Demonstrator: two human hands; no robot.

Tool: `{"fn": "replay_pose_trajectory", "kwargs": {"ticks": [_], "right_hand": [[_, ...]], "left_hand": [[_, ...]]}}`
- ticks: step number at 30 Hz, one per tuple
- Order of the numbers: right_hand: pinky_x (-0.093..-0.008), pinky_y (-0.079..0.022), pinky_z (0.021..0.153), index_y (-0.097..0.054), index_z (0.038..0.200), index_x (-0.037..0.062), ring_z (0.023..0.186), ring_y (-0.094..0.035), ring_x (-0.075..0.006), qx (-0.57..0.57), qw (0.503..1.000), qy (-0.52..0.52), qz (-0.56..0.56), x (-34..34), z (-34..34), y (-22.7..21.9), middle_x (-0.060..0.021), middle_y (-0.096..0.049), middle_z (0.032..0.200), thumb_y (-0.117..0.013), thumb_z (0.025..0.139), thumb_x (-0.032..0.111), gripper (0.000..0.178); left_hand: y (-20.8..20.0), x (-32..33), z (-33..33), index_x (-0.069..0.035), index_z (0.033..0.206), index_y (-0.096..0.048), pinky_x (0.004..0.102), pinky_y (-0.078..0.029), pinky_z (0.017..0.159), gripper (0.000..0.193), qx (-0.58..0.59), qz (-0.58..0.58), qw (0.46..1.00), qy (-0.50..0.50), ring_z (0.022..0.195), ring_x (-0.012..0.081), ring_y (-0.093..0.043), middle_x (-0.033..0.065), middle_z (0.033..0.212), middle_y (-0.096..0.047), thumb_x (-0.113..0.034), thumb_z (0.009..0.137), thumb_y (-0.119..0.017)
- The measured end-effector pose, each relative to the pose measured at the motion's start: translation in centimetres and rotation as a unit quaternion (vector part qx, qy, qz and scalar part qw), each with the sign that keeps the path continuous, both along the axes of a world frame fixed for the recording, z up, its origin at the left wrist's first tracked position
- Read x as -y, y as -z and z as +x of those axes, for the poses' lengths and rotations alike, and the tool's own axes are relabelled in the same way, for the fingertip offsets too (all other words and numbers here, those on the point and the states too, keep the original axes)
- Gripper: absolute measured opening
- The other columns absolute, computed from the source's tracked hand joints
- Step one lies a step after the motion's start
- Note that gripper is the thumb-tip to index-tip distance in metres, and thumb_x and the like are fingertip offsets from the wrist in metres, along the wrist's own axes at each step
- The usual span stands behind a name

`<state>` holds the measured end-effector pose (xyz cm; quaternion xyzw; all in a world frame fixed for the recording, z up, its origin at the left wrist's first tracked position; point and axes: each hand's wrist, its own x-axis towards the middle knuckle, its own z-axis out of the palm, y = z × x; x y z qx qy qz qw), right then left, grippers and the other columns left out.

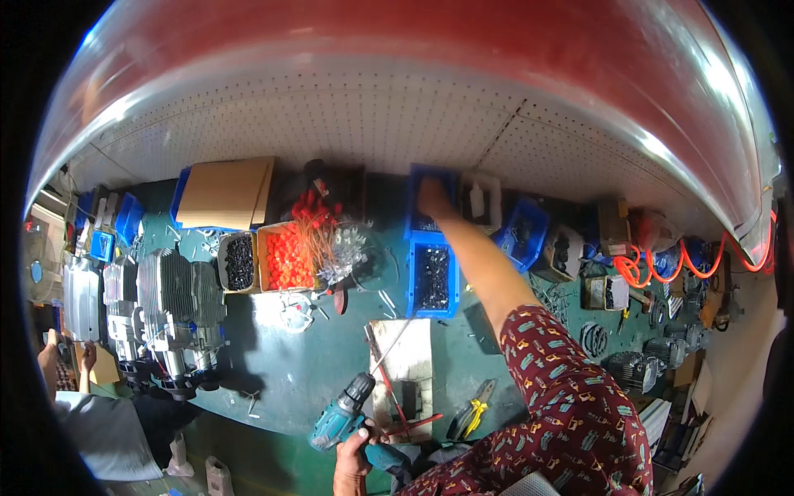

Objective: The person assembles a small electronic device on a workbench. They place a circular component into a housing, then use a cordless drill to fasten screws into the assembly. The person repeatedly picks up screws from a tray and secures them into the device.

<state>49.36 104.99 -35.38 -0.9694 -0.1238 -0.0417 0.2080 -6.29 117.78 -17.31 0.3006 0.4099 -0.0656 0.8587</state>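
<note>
My left hand (354,453) is wrapped round the grip of a teal and black cordless drill (332,425) at the near edge of the bench. A long thin bit (392,345) runs from its chuck, slanting up and away over a pale board (418,351). My right arm stretches forward, and my right hand (432,198) is down inside the far blue bin (420,171); its fingers are hidden. In front of that stands another blue bin (432,309) with small dark screws or similar parts.
Yellow-handled pliers (470,413) lie right of the board. Finned grey motor housings (165,289) stand at the left, beside a co-worker's hands (87,355). A box of orange caps (289,258) sits back left. An orange coiled hose (628,269) hangs at the right.
</note>
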Motion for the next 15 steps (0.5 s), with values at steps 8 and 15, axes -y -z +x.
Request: {"fn": "replay_pose_trajectory", "kwargs": {"ticks": [8, 15], "right_hand": [[-0.0291, -0.052, 0.061, -0.067, 0.086, 0.0015, 0.067, -0.063, -0.0147, -0.386, 0.763, 0.054, 0.515, 5.1, -12.7, -12.9, -0.0085, -0.069, 0.082, -0.071, 0.086, 0.006, 0.007], [-0.0257, -0.053, 0.069, -0.066, 0.091, 0.0045, 0.080, -0.065, -0.0132, -0.424, 0.626, 0.033, 0.654, 11.7, -23.7, -20.9, -0.0070, -0.071, 0.092, -0.074, 0.088, 0.001, 0.010]], "left_hand": [[-0.7, -0.8, 0.5, -0.006, 0.104, -0.060, 0.0434, -0.052, 0.078, 0.032, 0.045, -0.002, 0.999, -0.005, 0.071, 0.0249, -0.059, 0.0045, 0.070, -0.054, -0.028, 0.083, -0.071], [-2.6, -1.1, 2.5, 0.000, 0.106, -0.059, 0.0404, -0.053, 0.075, 0.035, 0.093, -0.022, 0.994, 0.053, 0.068, 0.0219, -0.055, 0.0057, 0.070, -0.053, -0.023, 0.082, -0.071]]}}
